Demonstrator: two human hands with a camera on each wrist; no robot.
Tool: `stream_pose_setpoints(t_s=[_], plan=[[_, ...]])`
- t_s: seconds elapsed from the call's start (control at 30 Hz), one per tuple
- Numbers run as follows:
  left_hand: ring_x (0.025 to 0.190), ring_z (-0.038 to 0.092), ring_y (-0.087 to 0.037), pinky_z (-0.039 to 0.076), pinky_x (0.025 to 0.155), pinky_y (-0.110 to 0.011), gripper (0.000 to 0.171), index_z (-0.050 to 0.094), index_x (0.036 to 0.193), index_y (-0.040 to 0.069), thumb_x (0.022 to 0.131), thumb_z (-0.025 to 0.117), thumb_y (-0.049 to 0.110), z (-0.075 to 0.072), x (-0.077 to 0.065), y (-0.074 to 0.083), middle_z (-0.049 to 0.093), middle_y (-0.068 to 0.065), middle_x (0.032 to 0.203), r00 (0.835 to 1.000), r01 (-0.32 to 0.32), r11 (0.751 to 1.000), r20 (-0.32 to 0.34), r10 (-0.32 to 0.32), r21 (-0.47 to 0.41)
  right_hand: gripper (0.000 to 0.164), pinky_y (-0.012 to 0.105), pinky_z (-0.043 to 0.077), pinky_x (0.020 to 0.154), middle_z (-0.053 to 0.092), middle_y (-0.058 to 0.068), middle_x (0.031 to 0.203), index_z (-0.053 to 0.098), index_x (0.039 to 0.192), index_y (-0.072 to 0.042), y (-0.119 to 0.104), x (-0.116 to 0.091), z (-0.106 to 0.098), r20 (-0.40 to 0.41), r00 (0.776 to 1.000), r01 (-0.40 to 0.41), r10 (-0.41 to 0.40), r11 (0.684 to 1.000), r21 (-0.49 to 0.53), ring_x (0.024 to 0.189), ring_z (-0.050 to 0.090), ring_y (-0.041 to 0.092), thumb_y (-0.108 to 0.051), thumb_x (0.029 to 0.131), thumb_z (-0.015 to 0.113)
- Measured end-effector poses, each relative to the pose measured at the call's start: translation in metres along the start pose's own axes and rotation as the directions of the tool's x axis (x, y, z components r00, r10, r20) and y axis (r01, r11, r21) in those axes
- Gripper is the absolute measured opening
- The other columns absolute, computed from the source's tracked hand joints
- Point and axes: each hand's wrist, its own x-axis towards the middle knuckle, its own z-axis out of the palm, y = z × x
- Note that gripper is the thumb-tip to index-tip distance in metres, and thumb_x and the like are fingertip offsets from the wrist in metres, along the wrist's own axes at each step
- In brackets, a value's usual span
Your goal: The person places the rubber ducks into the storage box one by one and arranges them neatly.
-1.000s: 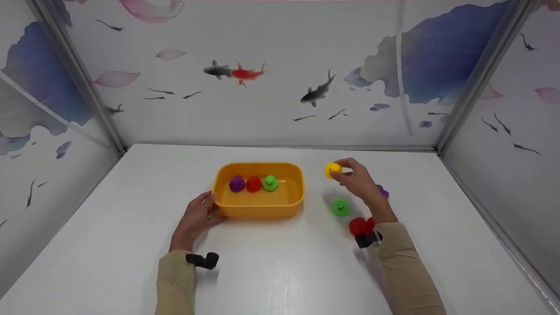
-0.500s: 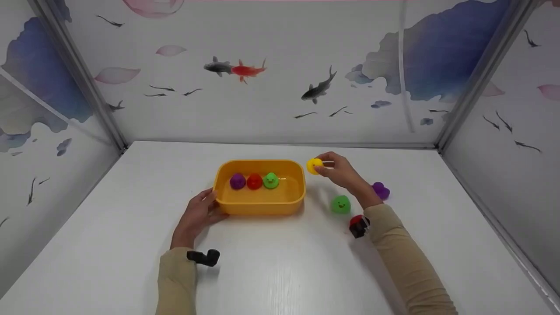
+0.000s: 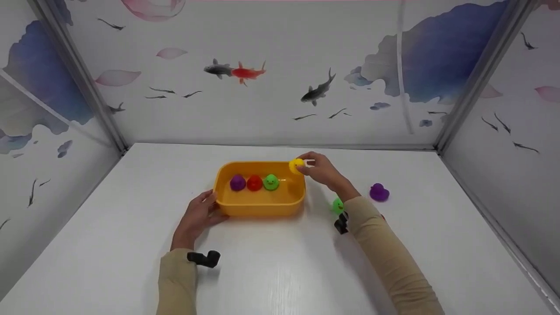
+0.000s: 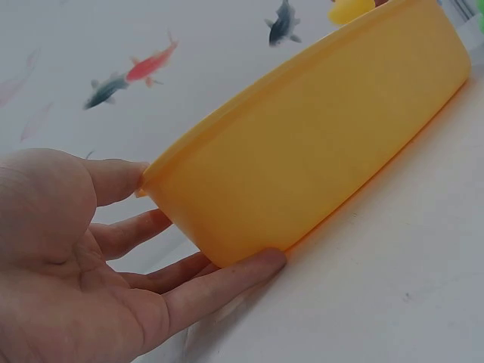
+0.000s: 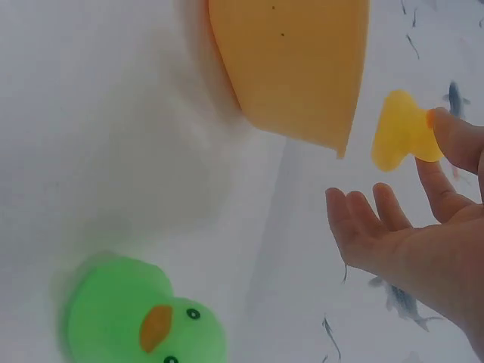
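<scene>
Between its thumb and index finger, my right hand (image 3: 323,169) pinches a yellow rubber duck (image 3: 295,166) over the right rim of an orange-yellow plastic tub (image 3: 259,210). The duck (image 5: 404,132) is raised above the rim in the right wrist view, and the other fingers there are spread away from it. At the tub's left end, my left hand (image 3: 199,214) holds on, thumb on the rim and fingers against the wall and lower edge (image 4: 287,151). A purple duck (image 3: 237,183), a red duck (image 3: 254,183) and a green duck (image 3: 271,182) sit in a row inside.
Right of the tub, another green duck (image 3: 337,205) stands on the white table (image 3: 271,262), partly behind the right sleeve. A purple duck (image 3: 379,192) lies farther right. Printed wall panels (image 3: 280,118) enclose the table at the back and sides.
My right hand has carried the yellow duck leftward from beside the tub to over its right rim. The right sleeve now covers the red duck on the table. My left hand has stayed put.
</scene>
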Motion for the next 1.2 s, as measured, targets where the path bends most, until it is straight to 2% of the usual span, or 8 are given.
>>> stream_pose_setpoints(t_s=[0.3,0.4,0.53,0.87,1.1,1.2], plan=[[0.138,0.050,-0.031,0.054,0.103,-0.040,0.056,0.029,0.158,0.016,0.108,0.041,0.038,0.001,0.003,-0.003,0.043,-0.014,0.155,1.000,0.004,1.000,-0.008,-0.004,-0.009,0.040,0.044,0.047,0.114,0.045,0.014,0.153,0.057,0.135,-0.005,0.003,0.012,0.021,0.024,1.000,0.014,-0.014,1.000,-0.022,0.141,0.046,0.034,-0.022,0.099,0.063],[0.137,0.051,-0.030,0.055,0.101,-0.038,0.056,0.031,0.157,0.019,0.107,0.042,0.040,0.002,0.004,-0.003,0.044,-0.012,0.155,1.000,0.009,1.000,-0.012,-0.009,0.008,0.044,0.042,0.047,0.113,0.046,0.016,0.152,0.056,0.137,-0.005,0.002,0.013,0.024,0.029,0.999,-0.017,0.018,0.999,-0.035,0.134,0.051,0.033,-0.024,0.099,0.064],[0.137,0.051,-0.029,0.056,0.101,-0.037,0.056,0.030,0.158,0.020,0.107,0.042,0.041,0.003,0.003,-0.002,0.043,-0.012,0.155,1.000,0.015,1.000,-0.015,-0.014,0.017,0.047,0.043,0.044,0.116,0.047,0.016,0.151,0.056,0.137,-0.004,0.003,0.014,0.029,0.010,0.997,-0.069,0.070,0.995,-0.065,0.131,0.051,0.031,-0.028,0.097,0.066],[0.137,0.050,-0.031,0.054,0.104,-0.039,0.057,0.030,0.158,0.018,0.107,0.044,0.038,0.004,0.001,-0.003,0.042,-0.014,0.157,1.000,0.003,1.000,0.012,-0.003,-0.024,0.043,0.047,0.032,0.124,0.042,0.016,0.157,0.062,0.132,-0.002,0.013,0.021,0.037,-0.015,0.999,-0.036,0.034,0.991,-0.129,0.146,0.038,0.033,-0.025,0.096,0.068],[0.139,0.049,-0.030,0.054,0.104,-0.039,0.057,0.030,0.158,0.018,0.107,0.042,0.040,-0.001,-0.001,-0.003,0.041,-0.013,0.157,1.000,-0.012,1.000,-0.006,0.012,0.005,0.038,0.041,0.046,0.115,0.056,0.017,0.143,0.065,0.131,-0.004,0.006,0.019,0.046,-0.005,1.000,-0.027,0.027,0.995,-0.095,0.130,0.052,0.030,-0.017,0.095,0.068],[0.139,0.049,-0.030,0.054,0.103,-0.038,0.057,0.030,0.158,0.018,0.107,0.043,0.041,-0.001,0.000,-0.003,0.041,-0.013,0.158,1.000,-0.021,1.000,-0.001,0.021,0.012,0.038,0.041,0.046,0.115,0.057,0.018,0.142,0.065,0.131,-0.004,0.007,0.021,0.046,-0.004,1.000,-0.023,0.022,0.995,-0.099,0.132,0.051,0.031,-0.015,0.095,0.068]])
